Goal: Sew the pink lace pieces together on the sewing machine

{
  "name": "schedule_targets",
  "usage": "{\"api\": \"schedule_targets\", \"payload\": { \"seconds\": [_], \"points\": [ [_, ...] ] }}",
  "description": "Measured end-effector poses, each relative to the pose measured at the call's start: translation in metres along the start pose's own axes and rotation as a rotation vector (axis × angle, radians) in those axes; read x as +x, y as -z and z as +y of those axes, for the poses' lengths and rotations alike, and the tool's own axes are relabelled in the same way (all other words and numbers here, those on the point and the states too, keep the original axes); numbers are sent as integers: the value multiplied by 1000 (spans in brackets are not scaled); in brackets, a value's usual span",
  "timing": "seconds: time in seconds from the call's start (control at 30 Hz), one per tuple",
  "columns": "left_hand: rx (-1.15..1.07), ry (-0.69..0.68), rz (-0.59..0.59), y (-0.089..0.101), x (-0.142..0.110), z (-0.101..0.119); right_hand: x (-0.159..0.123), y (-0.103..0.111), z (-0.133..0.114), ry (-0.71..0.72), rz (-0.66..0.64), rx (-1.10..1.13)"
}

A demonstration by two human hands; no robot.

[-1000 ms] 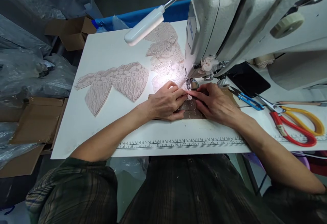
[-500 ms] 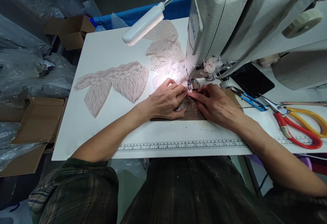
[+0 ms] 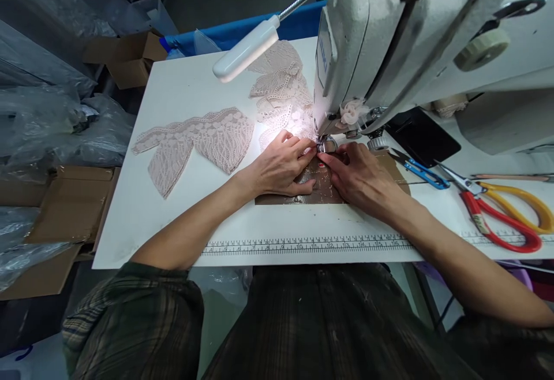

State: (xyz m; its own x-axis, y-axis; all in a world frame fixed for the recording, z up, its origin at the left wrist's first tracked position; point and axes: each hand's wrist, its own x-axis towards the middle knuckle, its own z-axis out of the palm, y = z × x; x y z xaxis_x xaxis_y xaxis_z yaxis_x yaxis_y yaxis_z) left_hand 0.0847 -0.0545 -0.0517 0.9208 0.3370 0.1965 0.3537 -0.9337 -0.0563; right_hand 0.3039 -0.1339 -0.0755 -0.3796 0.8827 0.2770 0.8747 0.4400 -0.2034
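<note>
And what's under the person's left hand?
A shiny brown flat sheet pokes out from beneath the bare left hand, on the white table. Whatever the hand itself covers is hidden.

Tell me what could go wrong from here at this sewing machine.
The left hand and right hand have fingers right beside the presser foot, so one could get pinched.
The heaped lace pieces lie just beyond the left hand, so a loose edge might get caught.
The scissors lie near the right forearm, which might knock them if it swings outward.
</note>
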Motion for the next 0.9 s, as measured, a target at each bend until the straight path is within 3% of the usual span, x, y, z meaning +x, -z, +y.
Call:
{"api": "schedule_targets", "payload": {
  "seconds": [0.2, 0.33, 0.43, 0.57, 0.9],
  "points": [
    [12, 5, 14, -2, 0, -1, -2, 15, 6, -59, 20, 201],
    [7, 7, 17, -2, 1, -2, 9, 30, 16, -283, -122, 394],
    [1, 4, 20, -2, 1, -3, 18, 33, 22, -437, -116, 465],
    [-10, 8, 27, -2, 0, -5, 18, 31, 25, -406, -81, 418],
    [-153, 84, 61, -8, -1, -10, 8, 22, 17, -384, -153, 179]
  ]
}}
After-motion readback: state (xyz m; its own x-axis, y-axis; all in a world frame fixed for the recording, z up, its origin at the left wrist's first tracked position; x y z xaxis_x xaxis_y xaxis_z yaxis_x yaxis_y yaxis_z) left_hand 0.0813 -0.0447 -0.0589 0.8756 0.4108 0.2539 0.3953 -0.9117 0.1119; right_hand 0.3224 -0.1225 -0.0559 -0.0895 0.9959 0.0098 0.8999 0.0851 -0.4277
